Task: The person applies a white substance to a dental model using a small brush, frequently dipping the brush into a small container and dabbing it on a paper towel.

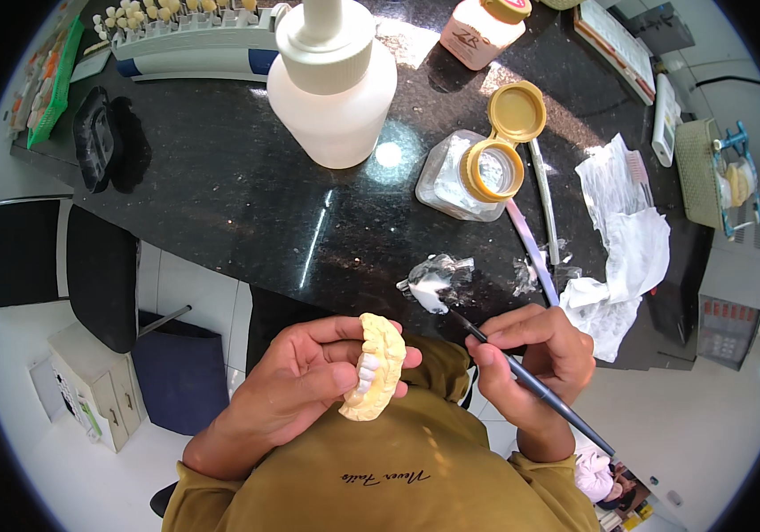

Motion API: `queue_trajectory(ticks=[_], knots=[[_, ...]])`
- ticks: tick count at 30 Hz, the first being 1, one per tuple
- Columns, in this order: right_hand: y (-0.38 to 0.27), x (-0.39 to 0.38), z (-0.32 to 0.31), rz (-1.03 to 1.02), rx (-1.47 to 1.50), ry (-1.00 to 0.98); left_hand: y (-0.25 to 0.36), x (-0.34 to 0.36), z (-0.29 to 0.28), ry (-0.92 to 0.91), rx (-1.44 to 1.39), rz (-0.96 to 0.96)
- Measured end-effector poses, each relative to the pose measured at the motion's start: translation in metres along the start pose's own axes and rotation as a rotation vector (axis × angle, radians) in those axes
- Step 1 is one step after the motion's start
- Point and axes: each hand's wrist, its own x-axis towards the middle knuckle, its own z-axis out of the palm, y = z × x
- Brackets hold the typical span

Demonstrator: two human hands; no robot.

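My left hand (313,372) is closed around a yellow plaster dental model (384,368), which I hold over my lap beyond the table edge. Several white teeth show on the side of the model toward my thumb. In my right hand (540,359) I grip a dark slim brush (531,381) like a pen, its handle slanting down to the right. Its tip reaches a dab of white paste (430,291) lying on crumpled clear film (455,275) at the table's near edge.
On the black table (211,204) stand a white pump bottle (333,106), an open jar (460,182) of white powder with a gold lid, and a second jar (477,40). Crumpled white tissue (624,257) lies right. A tooth shade guide (194,44) sits far left. A black chair (96,275) stands left.
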Motion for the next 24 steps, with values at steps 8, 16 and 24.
queue_trajectory(ticks=[8,16,24], knots=[[-0.002,0.012,0.006,-0.010,-0.057,-0.051,0.006,0.000,-0.001,0.013,0.054,-0.035],[0.002,0.015,0.010,0.007,-0.051,0.012,0.011,-0.001,0.000,0.027,0.066,-0.082],[0.001,0.016,0.007,0.008,-0.051,-0.031,0.011,0.000,-0.001,0.036,0.061,-0.096]])
